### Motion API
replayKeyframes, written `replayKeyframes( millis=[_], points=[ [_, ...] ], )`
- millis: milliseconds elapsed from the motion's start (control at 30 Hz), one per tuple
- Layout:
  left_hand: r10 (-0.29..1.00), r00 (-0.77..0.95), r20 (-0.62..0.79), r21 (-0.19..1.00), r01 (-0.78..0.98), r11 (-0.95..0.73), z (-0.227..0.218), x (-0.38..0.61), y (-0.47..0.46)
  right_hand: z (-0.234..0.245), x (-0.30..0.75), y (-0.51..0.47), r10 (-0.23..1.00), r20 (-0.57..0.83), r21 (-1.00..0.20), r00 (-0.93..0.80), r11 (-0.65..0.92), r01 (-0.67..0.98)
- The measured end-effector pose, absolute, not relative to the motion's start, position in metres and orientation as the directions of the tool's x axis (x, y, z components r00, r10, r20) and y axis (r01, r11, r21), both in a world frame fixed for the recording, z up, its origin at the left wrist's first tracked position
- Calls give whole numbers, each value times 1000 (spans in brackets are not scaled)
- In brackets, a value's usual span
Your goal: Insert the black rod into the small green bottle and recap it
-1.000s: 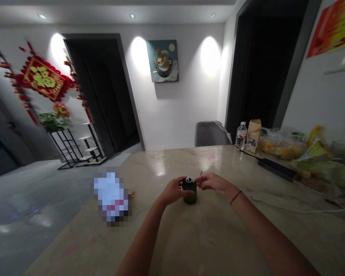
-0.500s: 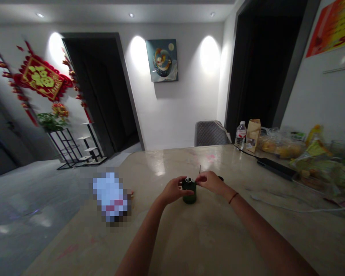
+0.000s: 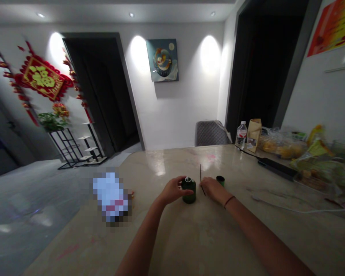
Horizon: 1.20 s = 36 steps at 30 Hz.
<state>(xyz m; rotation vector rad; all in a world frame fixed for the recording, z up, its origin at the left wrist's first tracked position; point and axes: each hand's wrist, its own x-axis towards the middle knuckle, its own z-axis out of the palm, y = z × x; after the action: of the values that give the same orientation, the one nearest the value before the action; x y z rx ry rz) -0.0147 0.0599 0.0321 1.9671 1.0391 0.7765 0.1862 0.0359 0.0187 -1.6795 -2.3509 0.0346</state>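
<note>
My left hand is wrapped round a small dark green bottle standing upright on the table. A whitish ring circles its uncovered neck. To the bottle's right, the fingertips of my right hand are closed at the middle of a thin dark stick, whose two ends show above and below them. Just behind that hand stands a short green cap with a dark hollow top, partly hidden by the hand.
The marble-look table carries a pixelated light-blue item at left. At right lie a white cable and a black power strip. Behind are a water bottle, a paper bag and plastic food bags.
My right hand has moved from beside the bottle's neck to the right and slightly down, onto the stick. The green cap now shows more. My left hand stays on the bottle.
</note>
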Motion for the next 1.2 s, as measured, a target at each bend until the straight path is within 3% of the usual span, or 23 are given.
replayKeyframes(
  millis=[133, 400, 600, 733, 867, 933, 1033, 1200],
  points=[
    [863, 479, 162, 827, 412, -384, 33, -14, 59, 22, 178, 38, 938, 135, 2, -321, 323, 946],
    [867, 471, 163, 837, 399, -375, 32, -13, 59, 9, 171, 41, 925, 139, 99, -354, 342, 934],
    [871, 464, 163, 847, 387, -365, 32, -14, 58, 5, 176, 45, 879, 341, 152, -333, 298, 942],
    [874, 460, 157, 845, 396, -360, 33, -13, 58, 23, 186, 49, 760, 631, -56, -153, 242, 969],
    [869, 470, 151, 856, 378, -353, 33, -13, 58, 60, 197, 41, 518, 845, -375, 132, 398, 838],
    [867, 475, 153, 860, 367, -353, 33, -13, 58, 78, 201, 34, 447, 848, -496, 286, 478, 725],
    [865, 478, 154, 862, 363, -354, 32, -13, 59, 98, 201, 22, 435, 784, -620, 443, 583, 524],
    [872, 468, 143, 876, 350, -331, 30, -13, 61, 115, 190, 7, 488, 707, -664, 512, 707, 244]
  ],
)
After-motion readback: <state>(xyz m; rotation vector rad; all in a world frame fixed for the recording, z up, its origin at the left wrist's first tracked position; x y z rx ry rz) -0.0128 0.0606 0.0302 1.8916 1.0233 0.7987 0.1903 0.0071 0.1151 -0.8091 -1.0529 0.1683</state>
